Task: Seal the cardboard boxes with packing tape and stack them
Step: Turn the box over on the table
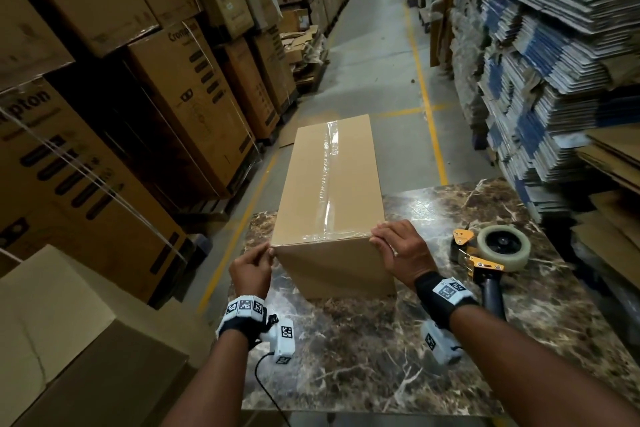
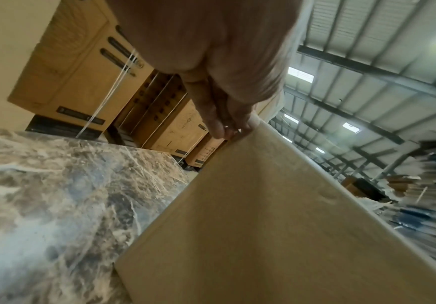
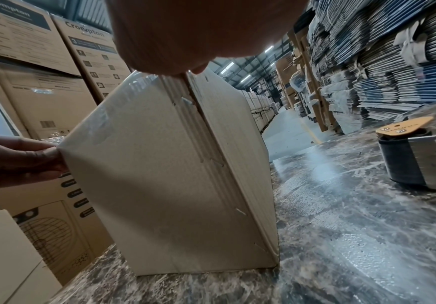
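Note:
A long plain cardboard box (image 1: 332,184) lies on the marble table (image 1: 381,357), its far end reaching past the table's far edge. Clear tape (image 1: 327,177) runs along its top seam and folds over the near end. My left hand (image 1: 266,251) pinches the box's near-left top corner, which the left wrist view shows as fingertips (image 2: 221,129) on the box (image 2: 276,226) edge. My right hand (image 1: 381,236) grips the near-right top corner, fingers curled over the edge. In the right wrist view the box (image 3: 172,174) stands between both hands. The tape dispenser (image 1: 495,250) lies on the table to the right.
Tall stacks of printed cartons (image 1: 138,97) line the left side. Piles of flattened cardboard (image 1: 554,62) fill the right. Plain boxes (image 1: 69,340) stand at lower left beside the table. A concrete aisle with yellow lines (image 1: 429,114) runs ahead.

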{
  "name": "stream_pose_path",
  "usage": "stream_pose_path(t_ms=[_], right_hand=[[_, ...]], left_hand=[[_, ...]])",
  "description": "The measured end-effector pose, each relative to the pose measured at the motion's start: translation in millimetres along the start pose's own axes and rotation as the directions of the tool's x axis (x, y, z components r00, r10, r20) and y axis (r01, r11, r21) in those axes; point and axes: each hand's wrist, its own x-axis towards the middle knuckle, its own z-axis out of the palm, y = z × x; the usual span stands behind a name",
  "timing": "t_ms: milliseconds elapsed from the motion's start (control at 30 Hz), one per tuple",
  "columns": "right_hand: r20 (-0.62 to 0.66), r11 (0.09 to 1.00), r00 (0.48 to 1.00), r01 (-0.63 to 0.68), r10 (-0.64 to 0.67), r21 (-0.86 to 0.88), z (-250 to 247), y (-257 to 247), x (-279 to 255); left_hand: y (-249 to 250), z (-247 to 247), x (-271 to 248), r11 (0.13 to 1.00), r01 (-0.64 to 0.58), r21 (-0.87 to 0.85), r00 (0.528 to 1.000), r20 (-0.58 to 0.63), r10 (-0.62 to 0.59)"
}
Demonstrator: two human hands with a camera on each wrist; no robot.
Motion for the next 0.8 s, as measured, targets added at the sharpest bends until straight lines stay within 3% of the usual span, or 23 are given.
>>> stream_pose_path(t_ms=[200,333,567,800], right_hand=[[0.011,1.0,1.0,-0.019,0.019,-0.012,0.8,-2.1,0.2],[0.024,0.999,0.999,-0.032,0.033,-0.024,1.1,-3.0,-0.2],[0.044,0.998,0.998,-0.04,0.042,-0.039,-0.1,-3.2,-0.7],[0.051,0.999,0.998,-0.019,0.022,-0.048,-0.8,-2.6,0.7]], left_hand=[[16.0,15.8,-20.8,0.991,0.128,-0.026,0.97,-0.206,-0.131],[34.1,29.8,-23.3,0.92,0.355,-0.164,0.87,-0.302,-0.39],[61.6,42.1,-14.0,0.793,0.554,-0.254,0.768,-0.211,-0.605],[48.6,41.4,3.2,0.655,0.586,-0.477,0.696,-0.118,-0.709]])
